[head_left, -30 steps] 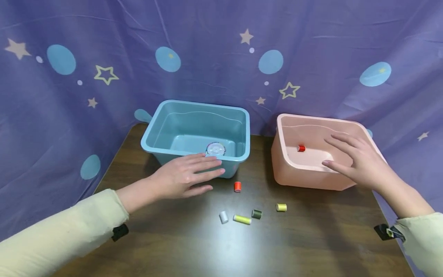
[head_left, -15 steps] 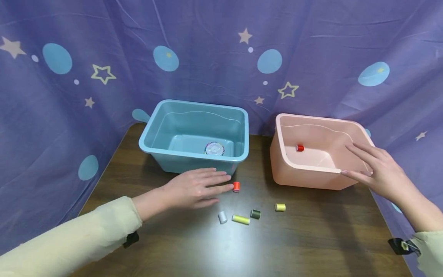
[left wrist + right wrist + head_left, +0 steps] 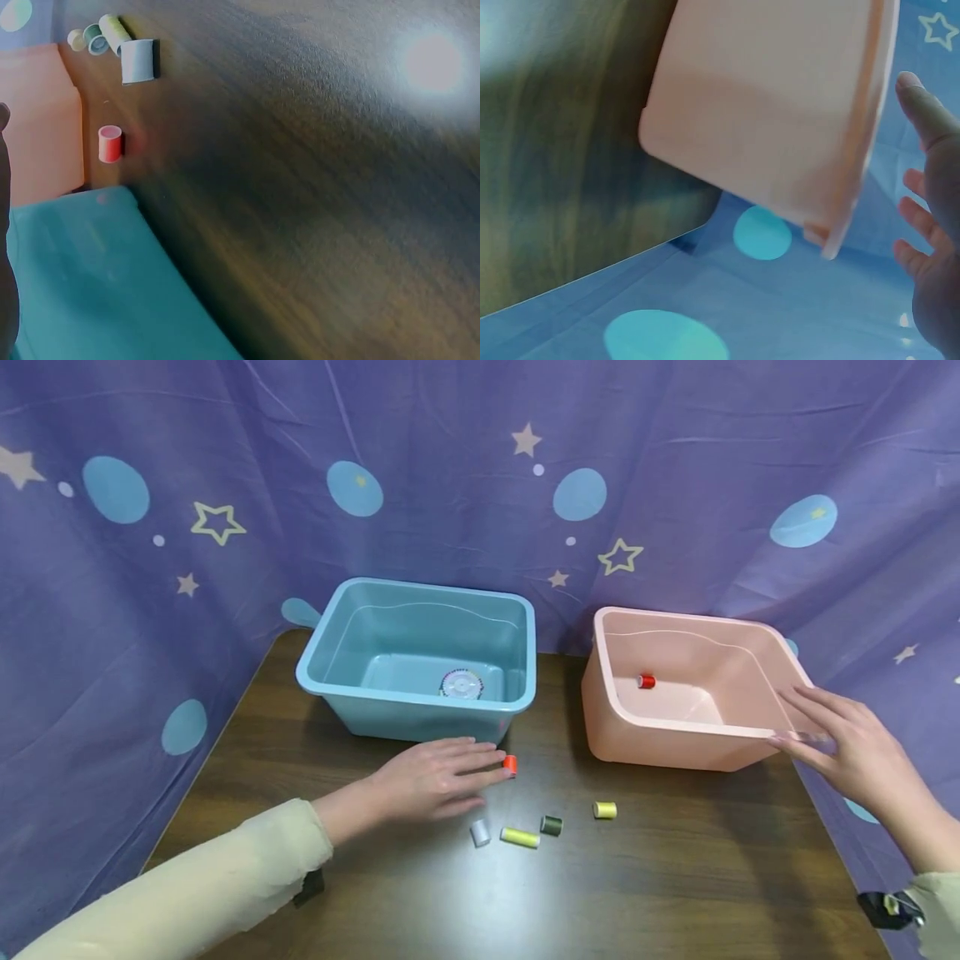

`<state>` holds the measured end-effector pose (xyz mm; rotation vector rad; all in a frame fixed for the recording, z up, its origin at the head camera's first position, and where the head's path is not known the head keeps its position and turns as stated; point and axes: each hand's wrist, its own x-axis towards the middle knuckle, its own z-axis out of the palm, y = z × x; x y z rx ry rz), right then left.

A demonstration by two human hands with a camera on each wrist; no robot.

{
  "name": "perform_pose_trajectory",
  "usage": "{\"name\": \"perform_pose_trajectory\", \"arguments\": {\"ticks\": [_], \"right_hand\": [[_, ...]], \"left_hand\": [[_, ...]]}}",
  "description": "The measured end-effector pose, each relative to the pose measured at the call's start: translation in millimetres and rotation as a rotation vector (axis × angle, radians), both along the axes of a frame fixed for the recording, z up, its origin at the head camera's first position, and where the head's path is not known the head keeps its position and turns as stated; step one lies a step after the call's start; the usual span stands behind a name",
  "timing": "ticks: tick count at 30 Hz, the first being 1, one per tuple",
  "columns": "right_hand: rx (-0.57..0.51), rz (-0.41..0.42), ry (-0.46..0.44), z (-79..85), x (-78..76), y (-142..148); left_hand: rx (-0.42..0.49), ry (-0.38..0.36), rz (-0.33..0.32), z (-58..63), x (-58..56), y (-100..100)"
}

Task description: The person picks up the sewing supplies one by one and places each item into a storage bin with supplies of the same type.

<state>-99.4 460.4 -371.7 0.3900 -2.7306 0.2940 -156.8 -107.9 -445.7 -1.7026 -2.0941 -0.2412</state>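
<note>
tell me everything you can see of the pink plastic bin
The pale pink, rectangular, plastic-looking bin is open-topped, with rounded corners, a rim and a curved line along its inner back wall. It stands upright on the brown woodgrain table, a small red cylindrical spool on its floor. The person's right hand is by its right end; whether they touch is unclear.

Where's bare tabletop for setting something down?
Bare: brown wooden table right of the short yellow thread spool, and between the blue plastic bin and pink plastic bin. Crowded: around the left hand, orange spool and pale spool.
</note>
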Motion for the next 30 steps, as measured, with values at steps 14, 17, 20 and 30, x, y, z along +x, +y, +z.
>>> {"name": "perform_pose_trajectory", "arguments": {"ticks": [14,17,20,30], "right_hand": [[-0.027,0.003,0.174,-34.6,6.1,14],[-0.041,0.002,0.214,-40.0,7.0,16],[-0.051,-0.014,0.235,-44.6,9.3,18],[-0.123,-0.035,0.275,-57.9,6.5,18]], "left_hand": [[0.009,-0.045,0.005,-17.5,-0.5,7],[0.012,-0.049,0.01,-21.1,0.0,7],[0.013,-0.058,0.002,-25.2,-0.2,8],[0.012,-0.089,0.007,-35.8,0.0,7]]}}
